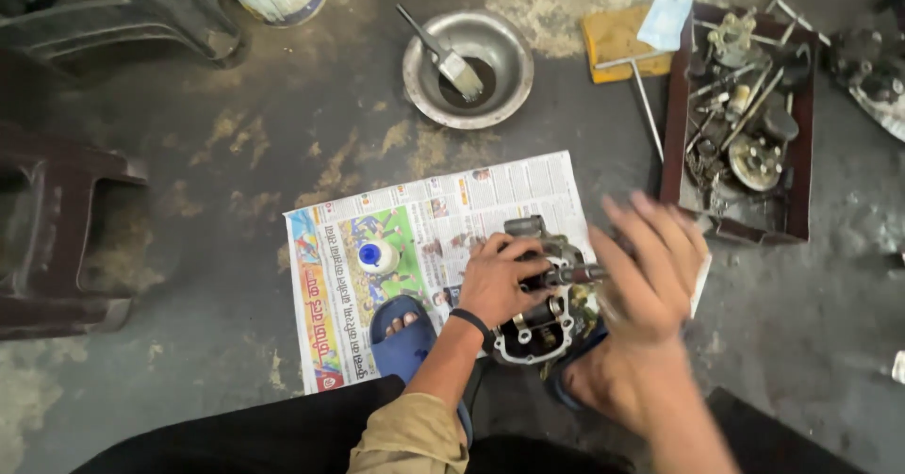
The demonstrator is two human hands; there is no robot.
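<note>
Down on the floor, the left hand has its fingers clamped on a metal engine part lying on newspaper; the right hand, blurred, fingers spread apart, hovers just beside it

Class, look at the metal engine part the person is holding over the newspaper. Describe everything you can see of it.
The engine part is a grey, grimy cast-metal block with a rounded opening edged by a pale gasket-like rim facing the camera. It sits low on the newspaper, between the person's feet. The left hand grips its top from the left. A shiny metal rod juts to the right at its upper end, where the blurred right hand meets it. Finer details are too dark to tell.
</note>
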